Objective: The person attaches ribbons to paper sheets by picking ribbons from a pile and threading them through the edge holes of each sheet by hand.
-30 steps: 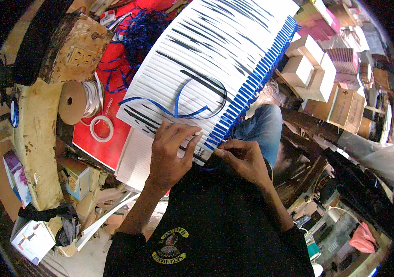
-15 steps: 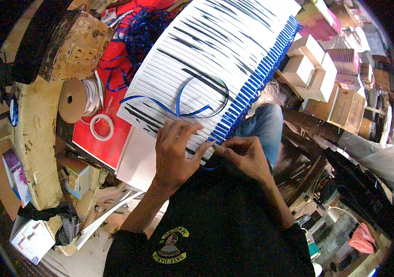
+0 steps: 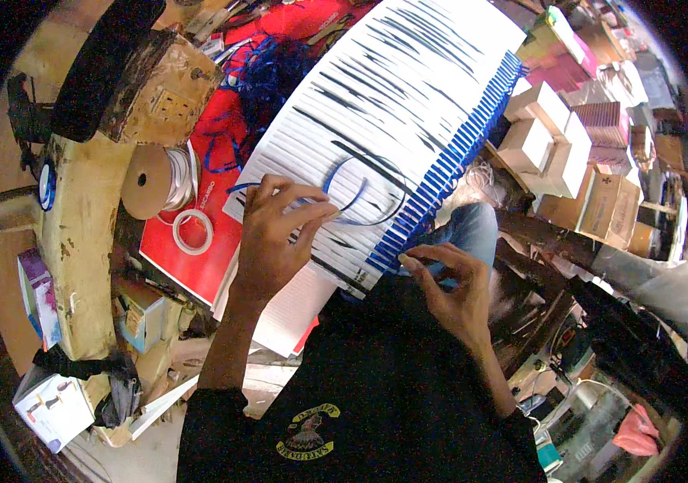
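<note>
A long row of overlapping white paper blocks (image 3: 295,153) with black streaks between them slants across my lap. Short blue ribbon ends (image 3: 460,165) line its right edge. A loose blue ribbon (image 3: 357,196) lies curled on the near part of the row. Over it is my left hand (image 3: 279,225), thumb and forefinger pinched together on the ribbon. At the near right corner, beside the last blue ends, my right hand (image 3: 456,286) has thumb and forefinger closed in a pinch. What it holds is too small to make out.
Left of the row, a red sheet (image 3: 175,262) carries a white tape ring (image 3: 193,232). Beside it stands a spool of white ribbon (image 3: 146,181). A tangle of blue ribbon (image 3: 271,76) lies farther back. White boxes (image 3: 537,145) are stacked at right.
My left hand has moved left and up from the near corner onto the loose ribbon. My right hand has shifted slightly right, apart from the left. The view has shifted a little.
</note>
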Demonstrator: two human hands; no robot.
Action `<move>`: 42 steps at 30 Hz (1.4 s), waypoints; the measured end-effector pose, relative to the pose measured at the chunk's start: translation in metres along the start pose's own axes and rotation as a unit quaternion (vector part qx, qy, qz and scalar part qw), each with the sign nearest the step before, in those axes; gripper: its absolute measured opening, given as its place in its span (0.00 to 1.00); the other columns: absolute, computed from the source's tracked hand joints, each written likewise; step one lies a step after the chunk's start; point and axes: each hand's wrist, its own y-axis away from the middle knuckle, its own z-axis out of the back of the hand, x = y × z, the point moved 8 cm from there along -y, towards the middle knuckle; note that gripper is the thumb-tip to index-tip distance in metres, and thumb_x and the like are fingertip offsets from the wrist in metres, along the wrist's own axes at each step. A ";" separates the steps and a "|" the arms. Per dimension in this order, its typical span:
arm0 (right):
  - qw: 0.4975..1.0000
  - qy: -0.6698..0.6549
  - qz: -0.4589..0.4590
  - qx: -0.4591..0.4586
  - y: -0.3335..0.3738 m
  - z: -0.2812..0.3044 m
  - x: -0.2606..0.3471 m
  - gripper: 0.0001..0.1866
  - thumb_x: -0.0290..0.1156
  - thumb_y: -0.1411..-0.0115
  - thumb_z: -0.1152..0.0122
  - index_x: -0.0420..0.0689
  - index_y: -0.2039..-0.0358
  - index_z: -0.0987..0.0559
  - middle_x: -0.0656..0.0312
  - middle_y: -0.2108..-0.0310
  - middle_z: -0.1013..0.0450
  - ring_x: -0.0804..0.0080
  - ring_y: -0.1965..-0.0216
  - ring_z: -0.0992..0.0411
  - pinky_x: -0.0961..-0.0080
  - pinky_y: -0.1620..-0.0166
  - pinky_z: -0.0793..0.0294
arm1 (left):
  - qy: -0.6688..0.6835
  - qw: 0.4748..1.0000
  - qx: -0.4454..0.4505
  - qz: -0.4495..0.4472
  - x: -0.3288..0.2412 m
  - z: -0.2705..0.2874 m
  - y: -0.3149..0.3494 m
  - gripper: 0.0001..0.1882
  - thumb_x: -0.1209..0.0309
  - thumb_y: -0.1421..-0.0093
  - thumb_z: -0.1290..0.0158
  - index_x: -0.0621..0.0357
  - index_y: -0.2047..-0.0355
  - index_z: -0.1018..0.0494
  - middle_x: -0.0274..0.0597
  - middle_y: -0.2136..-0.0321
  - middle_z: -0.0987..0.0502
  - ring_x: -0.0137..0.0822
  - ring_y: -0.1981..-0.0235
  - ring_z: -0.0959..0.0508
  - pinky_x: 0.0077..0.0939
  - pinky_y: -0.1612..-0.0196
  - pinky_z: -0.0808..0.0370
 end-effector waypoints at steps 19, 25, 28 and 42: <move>0.918 -0.377 0.044 -0.115 -0.015 0.025 0.060 0.13 0.32 0.31 0.42 0.34 0.61 0.16 0.52 0.61 0.19 0.71 0.65 0.23 0.79 0.65 0.23 | 0.309 0.950 0.010 0.049 -0.027 -0.010 0.000 0.05 0.74 0.37 0.40 0.63 0.63 0.22 0.44 0.71 0.20 0.32 0.75 0.21 0.26 0.70 0.27; 0.829 -0.469 0.135 -0.273 0.008 0.116 0.044 0.16 0.35 0.27 0.48 0.36 0.47 0.28 0.60 0.59 0.27 0.76 0.63 0.28 0.83 0.57 0.26 | 0.228 0.974 -0.018 -0.001 0.000 -0.004 -0.009 0.05 0.76 0.39 0.40 0.62 0.63 0.21 0.46 0.69 0.18 0.39 0.69 0.17 0.29 0.66 0.24; 0.787 -0.481 0.220 -0.316 0.034 0.162 0.049 0.15 0.32 0.28 0.49 0.36 0.46 0.29 0.57 0.58 0.28 0.74 0.63 0.29 0.81 0.57 0.26 | 0.215 0.977 -0.014 0.001 0.015 -0.007 -0.019 0.06 0.78 0.39 0.42 0.62 0.61 0.20 0.48 0.67 0.17 0.45 0.64 0.15 0.33 0.61 0.21; 0.993 -0.068 -0.003 0.099 0.032 0.000 0.010 0.06 0.20 0.38 0.35 0.36 0.61 0.16 0.57 0.65 0.18 0.74 0.63 0.22 0.77 0.57 0.24 | 0.028 0.996 -0.082 -0.008 0.000 -0.002 -0.024 0.18 0.67 0.38 0.40 0.54 0.48 0.22 0.47 0.51 0.22 0.47 0.47 0.26 0.42 0.41 0.33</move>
